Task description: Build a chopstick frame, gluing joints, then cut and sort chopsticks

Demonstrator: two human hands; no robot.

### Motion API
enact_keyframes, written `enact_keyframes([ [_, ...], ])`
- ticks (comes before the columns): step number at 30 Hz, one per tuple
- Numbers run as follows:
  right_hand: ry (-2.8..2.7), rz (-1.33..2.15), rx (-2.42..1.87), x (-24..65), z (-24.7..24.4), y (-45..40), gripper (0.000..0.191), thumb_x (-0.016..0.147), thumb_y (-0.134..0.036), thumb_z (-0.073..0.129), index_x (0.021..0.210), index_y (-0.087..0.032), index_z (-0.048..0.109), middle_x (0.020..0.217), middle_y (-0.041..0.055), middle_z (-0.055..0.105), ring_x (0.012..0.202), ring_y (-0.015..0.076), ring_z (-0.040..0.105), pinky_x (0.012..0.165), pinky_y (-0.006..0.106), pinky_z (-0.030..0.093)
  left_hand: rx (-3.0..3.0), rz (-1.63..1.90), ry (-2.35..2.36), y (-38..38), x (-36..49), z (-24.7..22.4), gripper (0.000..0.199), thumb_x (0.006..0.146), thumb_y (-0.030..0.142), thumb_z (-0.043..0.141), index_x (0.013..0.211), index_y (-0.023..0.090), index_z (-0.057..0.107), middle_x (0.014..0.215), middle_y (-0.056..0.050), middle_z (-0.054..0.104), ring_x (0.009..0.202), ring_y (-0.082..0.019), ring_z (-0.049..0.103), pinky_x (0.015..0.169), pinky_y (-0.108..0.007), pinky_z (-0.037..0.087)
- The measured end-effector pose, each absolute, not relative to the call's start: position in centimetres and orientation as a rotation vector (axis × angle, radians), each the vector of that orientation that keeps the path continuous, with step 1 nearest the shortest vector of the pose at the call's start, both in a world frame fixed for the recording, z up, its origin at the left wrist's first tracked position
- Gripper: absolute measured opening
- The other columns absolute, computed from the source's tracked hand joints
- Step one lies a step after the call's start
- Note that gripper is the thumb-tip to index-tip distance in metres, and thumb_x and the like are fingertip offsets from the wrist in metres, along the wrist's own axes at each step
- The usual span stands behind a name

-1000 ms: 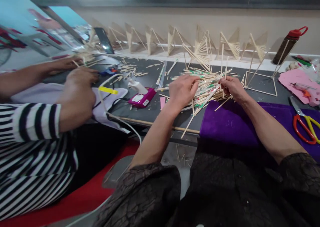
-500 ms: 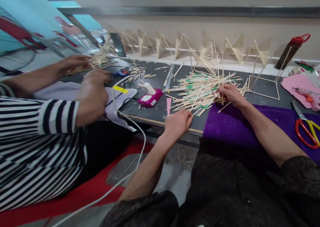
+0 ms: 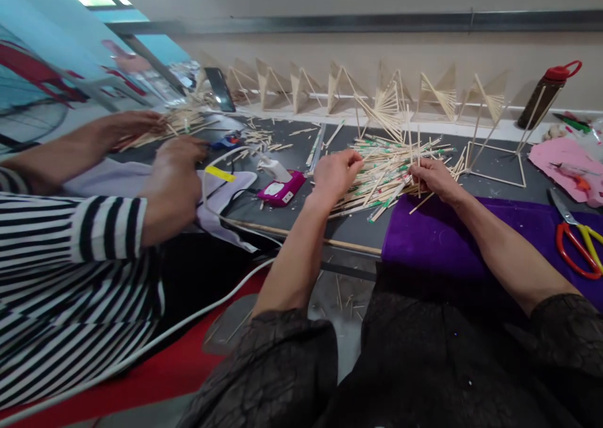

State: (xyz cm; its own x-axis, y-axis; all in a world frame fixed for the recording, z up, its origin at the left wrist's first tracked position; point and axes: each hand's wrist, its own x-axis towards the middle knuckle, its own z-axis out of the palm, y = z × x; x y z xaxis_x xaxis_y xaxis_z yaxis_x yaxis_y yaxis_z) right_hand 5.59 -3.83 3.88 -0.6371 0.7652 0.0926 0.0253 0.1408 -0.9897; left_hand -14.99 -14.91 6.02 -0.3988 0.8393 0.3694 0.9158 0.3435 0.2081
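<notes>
My right hand [image 3: 437,178] is closed around thin wooden sticks [image 3: 419,140] that stand nearly upright above its fingertips. My left hand [image 3: 335,175] is over the left side of the pile of sticks [image 3: 384,175], thumb and fingers pinched together. Whether a stick lies between those fingers I cannot make out. Many sticks in the pile are wrapped in clear, green-printed paper or plastic. Just right of my right hand, a square frame of sticks [image 3: 499,180] with upright pieces rests on the dark table [image 3: 301,224].
Fan-shaped stick structures [image 3: 438,95] line the wall. A purple cloth [image 3: 424,233] and scissors [image 3: 572,233] lie at the right, below a dark bottle [image 3: 541,101]. A magenta power socket [image 3: 282,189] with a white cord is at left, beside a co-worker's hands [image 3: 176,170].
My left hand has moved up and away from the table edge to the left part of the pile. My right hand stays almost still with its upright sticks. The white cord has shifted.
</notes>
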Motion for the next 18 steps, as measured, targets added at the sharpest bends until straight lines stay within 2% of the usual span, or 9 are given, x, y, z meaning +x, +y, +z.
enact_keyframes([
  [3, -1.801, 1.56, -0.766, 5.6, 3.8, -3.6, 0.02, 0.079, -0.02, 0.056, 0.059, -0.018, 0.053, 0.046, -0.0065, 0.048, 0.039, 0.0064, 0.04, 0.039, 0.02, 0.029, -1.635, -0.553, -2.437, -11.1, -16.0, 5.9, 0.025, 0.087, 0.028, 0.054, 0.101, 0.022, 0.074, 0.099, -0.007, 0.075, 0.094, -0.025, 0.066, 0.083, -0.034, 0.047],
  [5, -1.79, 1.565, -0.775, 5.6, 3.6, -3.3, 0.018, 0.079, -0.02, 0.056, 0.061, -0.018, 0.055, 0.048, -0.0064, 0.05, 0.038, 0.0067, 0.04, 0.038, 0.02, 0.028, -1.648, -0.571, -2.407, -9.7, -15.8, 5.7, 0.032, 0.084, 0.025, 0.056, 0.112, 0.017, 0.071, 0.111, -0.012, 0.073, 0.101, -0.026, 0.065, 0.088, -0.035, 0.047],
  [7, -1.788, 1.55, -0.777, 5.5, 3.5, -3.1, 0.02, 0.08, -0.02, 0.056, 0.06, -0.018, 0.054, 0.047, -0.0064, 0.049, 0.037, 0.0067, 0.04, 0.038, 0.02, 0.027, -1.627, -0.573, -2.388, -9.7, -15.3, 5.5, 0.036, 0.083, 0.025, 0.057, 0.114, 0.012, 0.07, 0.115, -0.016, 0.07, 0.103, -0.027, 0.064, 0.089, -0.036, 0.047],
  [12, -1.803, 1.524, -0.769, 5.4, 2.9, -2.8, 0.022, 0.08, -0.021, 0.058, 0.058, -0.019, 0.054, 0.046, -0.0067, 0.047, 0.038, 0.0065, 0.04, 0.039, 0.02, 0.027, -1.717, -0.306, -2.537, -13.3, -14.0, 5.0, 0.028, 0.082, 0.042, 0.059, 0.076, 0.019, 0.075, 0.079, -0.011, 0.073, 0.081, -0.027, 0.066, 0.073, -0.033, 0.047],
  [14, -1.801, 1.543, -0.767, 5.3, 2.8, -2.9, 0.022, 0.08, -0.021, 0.058, 0.059, -0.019, 0.054, 0.046, -0.0067, 0.048, 0.039, 0.0064, 0.039, 0.04, 0.02, 0.028, -1.783, -0.225, -2.548, -14.4, -13.7, 4.8, 0.024, 0.078, 0.042, 0.063, 0.073, 0.021, 0.074, 0.075, -0.009, 0.073, 0.078, -0.026, 0.066, 0.067, -0.031, 0.046],
  [18, -1.787, 1.582, -0.762, 5.2, 2.9, -3.0, 0.02, 0.079, -0.021, 0.058, 0.059, -0.019, 0.054, 0.046, -0.007, 0.048, 0.039, 0.0064, 0.039, 0.039, 0.02, 0.028, -1.811, -0.208, -2.505, -14.8, -13.7, 4.2, 0.015, 0.076, 0.031, 0.061, 0.075, 0.022, 0.073, 0.077, -0.007, 0.074, 0.078, -0.024, 0.067, 0.064, -0.029, 0.044],
])
